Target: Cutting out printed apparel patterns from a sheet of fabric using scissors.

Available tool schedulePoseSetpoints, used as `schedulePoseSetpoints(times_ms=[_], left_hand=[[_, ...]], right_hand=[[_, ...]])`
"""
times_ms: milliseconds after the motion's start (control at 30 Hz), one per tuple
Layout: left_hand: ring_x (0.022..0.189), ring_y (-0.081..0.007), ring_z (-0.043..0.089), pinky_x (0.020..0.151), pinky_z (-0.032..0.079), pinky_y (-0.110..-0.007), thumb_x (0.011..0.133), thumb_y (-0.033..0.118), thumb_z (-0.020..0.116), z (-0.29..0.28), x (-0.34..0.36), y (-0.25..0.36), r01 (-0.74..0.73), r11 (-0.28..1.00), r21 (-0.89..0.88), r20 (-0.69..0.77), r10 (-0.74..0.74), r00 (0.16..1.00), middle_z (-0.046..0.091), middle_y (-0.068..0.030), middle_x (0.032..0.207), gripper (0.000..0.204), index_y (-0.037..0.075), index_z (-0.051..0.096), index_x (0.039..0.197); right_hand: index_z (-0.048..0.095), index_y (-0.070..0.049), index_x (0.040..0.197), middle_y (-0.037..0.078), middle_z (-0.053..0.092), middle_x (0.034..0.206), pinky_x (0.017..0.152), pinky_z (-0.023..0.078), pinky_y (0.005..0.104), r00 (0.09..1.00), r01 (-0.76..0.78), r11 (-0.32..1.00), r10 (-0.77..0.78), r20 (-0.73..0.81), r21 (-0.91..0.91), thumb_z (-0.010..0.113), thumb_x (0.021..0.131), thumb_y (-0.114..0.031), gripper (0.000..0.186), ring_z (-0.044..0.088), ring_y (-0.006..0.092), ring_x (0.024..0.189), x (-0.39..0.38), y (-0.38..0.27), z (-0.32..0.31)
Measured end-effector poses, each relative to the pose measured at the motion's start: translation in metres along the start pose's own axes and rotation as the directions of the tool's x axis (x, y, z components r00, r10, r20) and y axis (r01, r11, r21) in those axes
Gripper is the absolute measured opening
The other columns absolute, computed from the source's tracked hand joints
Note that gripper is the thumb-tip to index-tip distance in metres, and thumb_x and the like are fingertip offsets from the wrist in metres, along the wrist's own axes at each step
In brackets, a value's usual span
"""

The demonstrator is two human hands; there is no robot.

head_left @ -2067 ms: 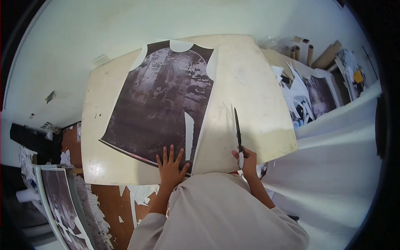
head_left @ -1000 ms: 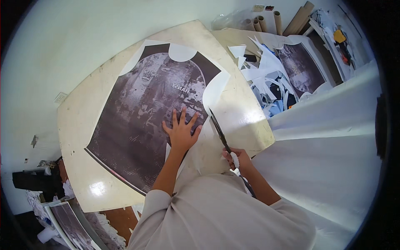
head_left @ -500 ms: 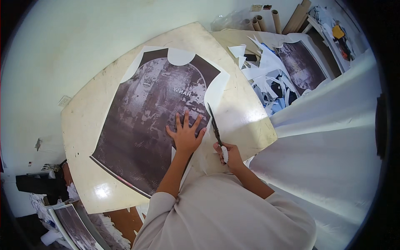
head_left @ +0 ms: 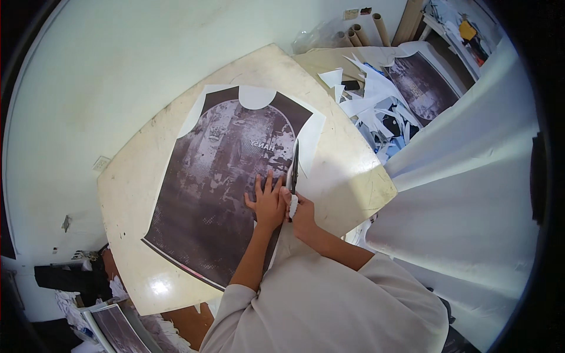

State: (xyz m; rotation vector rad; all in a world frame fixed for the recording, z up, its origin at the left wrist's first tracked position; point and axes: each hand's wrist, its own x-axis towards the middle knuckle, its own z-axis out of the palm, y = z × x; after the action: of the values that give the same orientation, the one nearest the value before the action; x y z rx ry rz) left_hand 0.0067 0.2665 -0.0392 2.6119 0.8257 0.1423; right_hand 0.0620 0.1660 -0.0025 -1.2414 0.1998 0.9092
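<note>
A large dark printed sheet (head_left: 203, 176), shaped like a shirt panel with white margins, lies flat on the pale table. My left hand (head_left: 269, 203) rests on it near its right edge, palm down with the fingers spread. Close beside it, my right hand (head_left: 302, 215) is closed around the white-wrapped handle of a pair of dark scissors (head_left: 295, 165). The blades point away from me along the sheet's right edge, by the curved white margin. Whether the blades are apart cannot be made out.
The table (head_left: 135, 259) has a corner at the right. Beyond it, a second surface holds white and blue offcuts (head_left: 376, 106) and another printed sheet (head_left: 424, 85). Cardboard tubes (head_left: 381, 29) stand at the back. White curtain (head_left: 459, 170) hangs at the right.
My right hand has moved left with the scissors, from clear of the sheet to its right edge next to my left hand. The blades now point more straight away from me.
</note>
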Motion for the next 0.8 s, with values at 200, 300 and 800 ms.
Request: schedulePoseSetpoints(times_ms=[200,300,800], left_hand=[[0.156,-0.0342,0.023,0.12,0.01,-0.064,0.112,0.043,0.032,-0.01,0.005,-0.034,0.115,0.934,-0.338,0.202,-0.048,0.978,0.039,-0.0067,0.166,0.054,0.016,0.053,0.153],[0.155,-0.0335,0.026,0.125,0.014,-0.049,0.113,0.037,0.032,-0.009,0.005,-0.059,-0.008,0.863,-0.506,0.114,0.077,0.99,0.045,-0.0083,0.163,0.051,0.01,0.055,0.149],[0.144,-0.0221,0.042,0.119,0.022,-0.034,0.115,0.036,0.033,0.008,0.007,-0.089,0.365,0.519,-0.773,0.308,-0.196,0.931,0.049,-0.0104,0.157,0.05,0.005,0.057,0.147]], right_hand=[[0.07,-0.009,0.097,-0.006,0.053,0.064,0.044,0.037,0.0255,0.995,-0.026,0.983,0.043,-0.094,0.181,0.078,0.096,-0.041,0.033,0.047,0.0052,0.049,0.003,0.008,0.037],[0.067,-0.01,0.094,-0.006,0.054,0.066,0.045,0.037,0.0255,0.996,0.012,0.966,0.012,-0.091,0.259,0.077,0.096,-0.041,0.032,0.048,0.0055,0.05,0.01,0.015,0.052],[0.065,-0.008,0.093,-0.003,0.059,0.07,0.048,0.035,0.0273,0.989,0.092,0.887,-0.03,-0.142,0.453,0.074,0.1,-0.03,0.025,0.048,0.0067,0.054,0.039,0.008,0.093]])
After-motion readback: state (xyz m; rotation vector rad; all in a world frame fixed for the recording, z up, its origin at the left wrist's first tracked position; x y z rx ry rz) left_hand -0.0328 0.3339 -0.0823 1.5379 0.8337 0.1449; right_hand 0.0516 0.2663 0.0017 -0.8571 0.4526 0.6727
